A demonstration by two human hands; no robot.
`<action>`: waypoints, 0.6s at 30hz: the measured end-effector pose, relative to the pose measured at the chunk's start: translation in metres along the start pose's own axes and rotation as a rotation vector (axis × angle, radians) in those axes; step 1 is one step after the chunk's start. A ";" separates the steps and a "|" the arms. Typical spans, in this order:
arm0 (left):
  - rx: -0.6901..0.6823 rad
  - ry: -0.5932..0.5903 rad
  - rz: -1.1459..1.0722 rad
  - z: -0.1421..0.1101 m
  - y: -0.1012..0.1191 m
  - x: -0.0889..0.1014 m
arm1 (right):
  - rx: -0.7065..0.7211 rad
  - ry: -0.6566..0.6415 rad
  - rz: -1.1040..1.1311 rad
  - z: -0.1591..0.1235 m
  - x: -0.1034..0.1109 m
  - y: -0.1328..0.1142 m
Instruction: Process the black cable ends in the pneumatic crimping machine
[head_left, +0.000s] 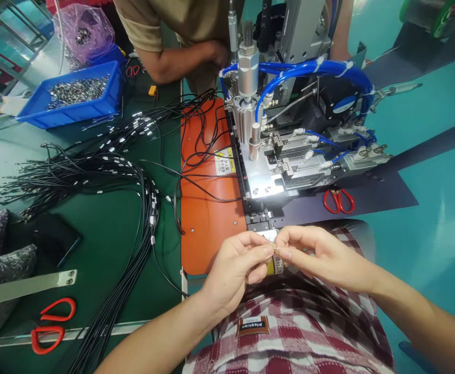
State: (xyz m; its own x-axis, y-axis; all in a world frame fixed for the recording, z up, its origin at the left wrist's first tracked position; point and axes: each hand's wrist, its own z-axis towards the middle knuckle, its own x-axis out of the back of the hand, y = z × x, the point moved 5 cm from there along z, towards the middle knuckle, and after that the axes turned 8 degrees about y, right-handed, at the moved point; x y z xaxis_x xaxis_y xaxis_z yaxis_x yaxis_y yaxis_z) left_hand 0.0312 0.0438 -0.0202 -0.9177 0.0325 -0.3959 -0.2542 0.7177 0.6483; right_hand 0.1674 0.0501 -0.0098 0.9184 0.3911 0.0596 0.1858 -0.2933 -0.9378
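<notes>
My left hand is closed, its thumb and forefinger pinched together in front of my lap. My right hand meets it there, also in a pinch with the fingertips nearly touching. Between the two sets of fingertips shows a small thin pale strip, too small to name and mostly covered by my fingers. Just beyond the hands is the front end of a metal press machine with blue air hoses. Black cables lie across its orange base plate.
A bundle of black cables with white tags runs over the green mat. Red-handled scissors lie front left, another red pair right of the machine. A blue bin holds small metal parts. Across the table stands a person.
</notes>
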 end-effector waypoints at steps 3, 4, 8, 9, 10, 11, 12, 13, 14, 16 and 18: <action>0.016 -0.023 -0.006 0.000 -0.001 0.000 | -0.002 0.008 0.029 0.002 0.000 0.002; 0.015 -0.027 0.003 0.000 -0.001 0.000 | 0.018 0.014 0.008 0.002 0.002 0.001; 0.006 -0.030 0.061 -0.001 -0.002 0.000 | 0.184 -0.027 -0.199 0.004 0.010 -0.011; 0.007 -0.031 0.072 -0.001 -0.002 0.000 | 0.235 -0.052 -0.262 0.004 0.012 -0.014; 0.011 -0.034 0.081 -0.002 -0.003 -0.001 | 0.287 -0.080 -0.323 0.004 0.013 -0.019; 0.017 -0.039 0.086 -0.002 -0.003 -0.001 | 0.335 -0.110 -0.381 0.004 0.014 -0.023; 0.022 -0.044 0.087 -0.003 -0.004 -0.002 | 0.378 -0.139 -0.433 0.004 0.015 -0.026; 0.025 -0.048 0.087 -0.003 -0.004 -0.002 | 0.412 -0.164 -0.476 0.003 0.016 -0.030; 0.028 -0.051 0.085 -0.003 -0.004 -0.003 | 0.437 -0.186 -0.505 0.003 0.016 -0.033; 0.032 -0.054 0.081 -0.004 -0.003 -0.004 | 0.449 -0.210 -0.521 0.004 0.017 -0.037; 0.042 -0.059 0.080 -0.004 -0.003 -0.005 | 0.406 -0.228 -0.463 0.006 0.018 -0.037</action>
State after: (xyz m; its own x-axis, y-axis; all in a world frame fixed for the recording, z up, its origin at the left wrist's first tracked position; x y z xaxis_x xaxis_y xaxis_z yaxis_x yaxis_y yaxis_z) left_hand 0.0355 0.0388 -0.0169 -0.9149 0.1310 -0.3818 -0.1663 0.7396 0.6522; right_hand 0.1750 0.0730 0.0243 0.6698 0.5864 0.4555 0.3560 0.2848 -0.8900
